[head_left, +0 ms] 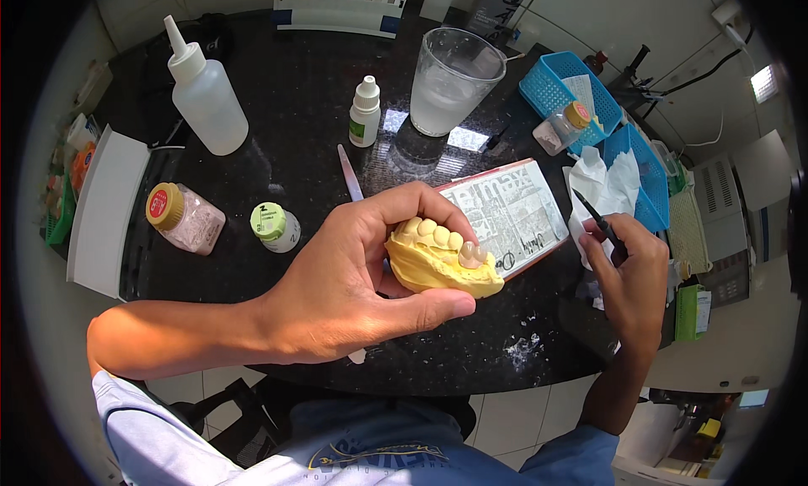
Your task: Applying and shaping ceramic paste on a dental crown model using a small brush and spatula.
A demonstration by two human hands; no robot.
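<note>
My left hand [353, 276] is closed round a yellow dental cast [433, 267], thumb along its near side and fingers behind it. A row of teeth faces up; one pinkish, glossier tooth [472, 254] stands near the right end. To the right, my right hand [627, 267] grips a thin black-handled brush [599, 219], its tip pointing up and left, apart from the cast. Crumpled white tissue [608, 183] lies just beyond that hand. Behind the cast is a flat printed slab [518, 212] with a reddish edge. Part of a spatula [349, 173] shows beyond my left hand.
A glass of cloudy liquid [454, 82], a small dropper bottle [365, 111] and a squeeze bottle [208, 103] stand at the back. Powder jars [187, 219] and a green-capped jar [275, 227] are left. Blue baskets [568, 78] line the right. White powder [523, 350] dusts the near edge.
</note>
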